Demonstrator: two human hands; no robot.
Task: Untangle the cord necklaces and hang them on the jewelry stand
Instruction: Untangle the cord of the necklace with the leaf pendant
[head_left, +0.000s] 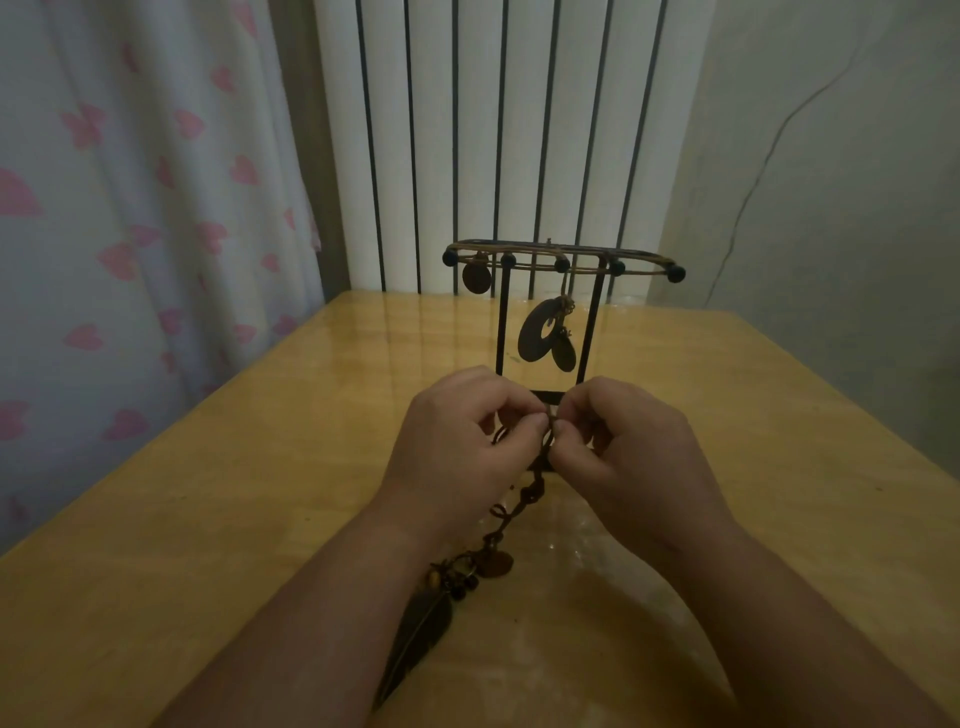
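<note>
Left hand and right hand both pinch the cord necklace mid-worktop, working its knot before the jewelry stand, probably to loosen it.

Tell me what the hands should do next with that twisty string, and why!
Probably ease the fingers gently apart to loosen the tangle. The left hand and right hand both pinch the cord necklace at one spot, and below them it runs in twisted loops down to the feather pendant on the table.
</note>
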